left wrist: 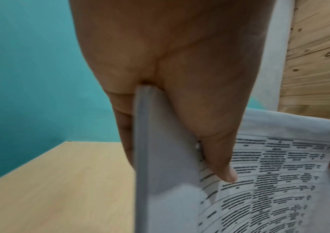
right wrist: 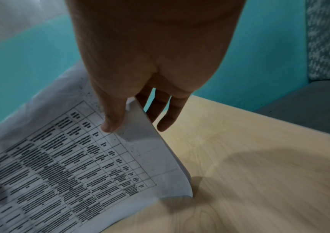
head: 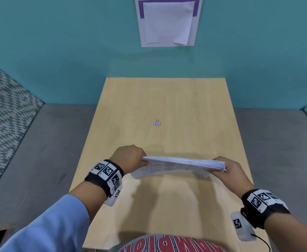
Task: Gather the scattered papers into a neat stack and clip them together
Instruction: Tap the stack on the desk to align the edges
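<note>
White printed papers (head: 178, 165), a stack w/ table-style text on the top sheet, were held up off the wooden table (head: 167, 99) near its near-centre, one hand at each short end. Left hand (head: 129, 158) pinched the stack's left end: thumb on the printed face, fingers curled behind the sheets, edge wedged into the crook of the thumb per the left wrist view. Right hand (head: 227, 169) pinched the right end the same way, thumb on top near the corner, other fingers underneath, roughly straight. Stack sagged a bit in the middle & the lower sheets weren't flush w/ the rest. Small pale-blue binder clip (head: 157, 123) lay alone on the table, well apart from the papers on the far side. Teal wall (head: 58, 51) stood behind the table, w/ a white sheet (head: 167, 22) stuck on it.
</note>
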`<state>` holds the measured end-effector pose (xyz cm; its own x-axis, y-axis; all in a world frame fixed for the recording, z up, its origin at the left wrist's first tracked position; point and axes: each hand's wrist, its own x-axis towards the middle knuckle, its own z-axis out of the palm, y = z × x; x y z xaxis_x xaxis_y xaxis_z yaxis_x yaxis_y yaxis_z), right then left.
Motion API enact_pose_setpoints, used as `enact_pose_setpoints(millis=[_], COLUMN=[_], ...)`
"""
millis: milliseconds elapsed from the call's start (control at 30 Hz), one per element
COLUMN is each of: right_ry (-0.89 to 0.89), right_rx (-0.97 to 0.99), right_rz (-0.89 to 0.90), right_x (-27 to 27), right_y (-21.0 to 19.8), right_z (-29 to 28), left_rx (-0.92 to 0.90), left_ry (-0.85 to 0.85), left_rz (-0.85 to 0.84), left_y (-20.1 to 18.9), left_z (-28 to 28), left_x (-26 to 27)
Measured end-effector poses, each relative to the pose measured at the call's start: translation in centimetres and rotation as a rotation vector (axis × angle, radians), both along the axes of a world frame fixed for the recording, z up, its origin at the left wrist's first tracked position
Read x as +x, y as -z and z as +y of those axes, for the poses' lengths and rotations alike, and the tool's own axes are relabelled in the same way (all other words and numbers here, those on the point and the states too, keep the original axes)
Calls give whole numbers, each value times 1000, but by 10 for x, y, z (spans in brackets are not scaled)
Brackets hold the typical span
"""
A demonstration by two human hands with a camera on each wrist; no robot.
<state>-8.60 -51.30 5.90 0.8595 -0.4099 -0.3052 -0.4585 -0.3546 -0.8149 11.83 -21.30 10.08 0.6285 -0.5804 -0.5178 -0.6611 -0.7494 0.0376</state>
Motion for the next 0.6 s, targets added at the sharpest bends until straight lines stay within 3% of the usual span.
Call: enact_pose_setpoints(millis=[233, 367, 467, 600], right_ry=[-101, -213, -385, -679], right_rx=[-92, -484, -543, -618], right_rz=[140, 70, -27, 77], right_x=[2, -1, 20, 68], right_y=[-22, -65, -98, -103], right_z=[-7, -2, 43, 124], left_rx=[46, 70, 79, 101], left_ry=[66, 114, 150, 176], left_rz=[-50, -104, -124, -134], left_y=[-15, -33, -44, -58], left_z=[4, 1, -2, -15], left_x=[-17, -26, -32, -40])
